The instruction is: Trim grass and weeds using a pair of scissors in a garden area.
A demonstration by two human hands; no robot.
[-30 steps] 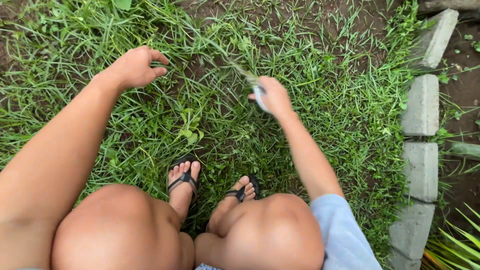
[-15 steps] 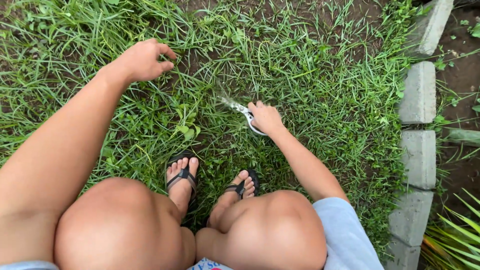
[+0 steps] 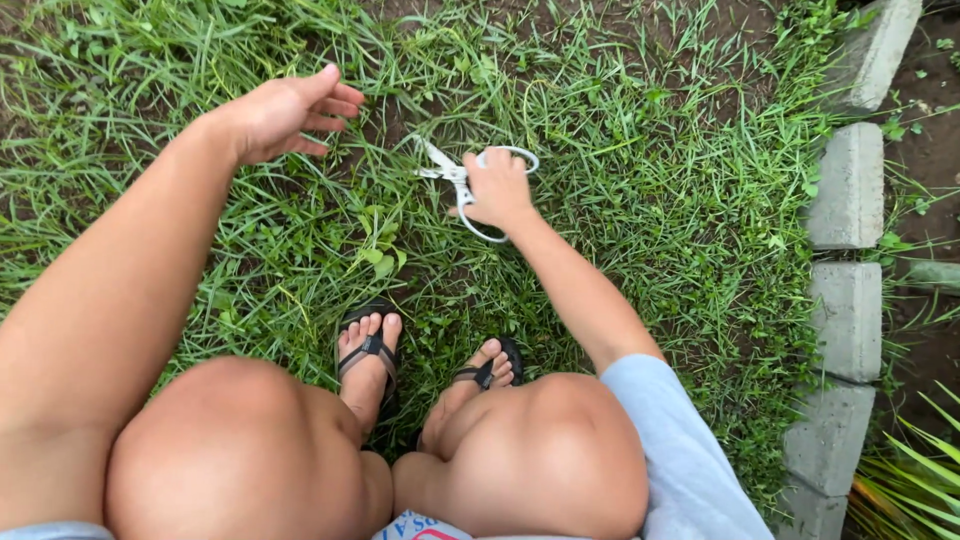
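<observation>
Head camera looks straight down, close above grass [image 3: 640, 200].

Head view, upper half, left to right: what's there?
left hand, open over the grass → scissors with white handles → right hand gripping them → grey concrete blocks along the right edge.

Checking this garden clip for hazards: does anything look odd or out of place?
The right hand holds open white-handled scissors over the grass, an unusual cutting tool for it. Toes in sandals sit bare nearby.

No packages, labels, signs or screens show anywhere in this grassy view.
</observation>
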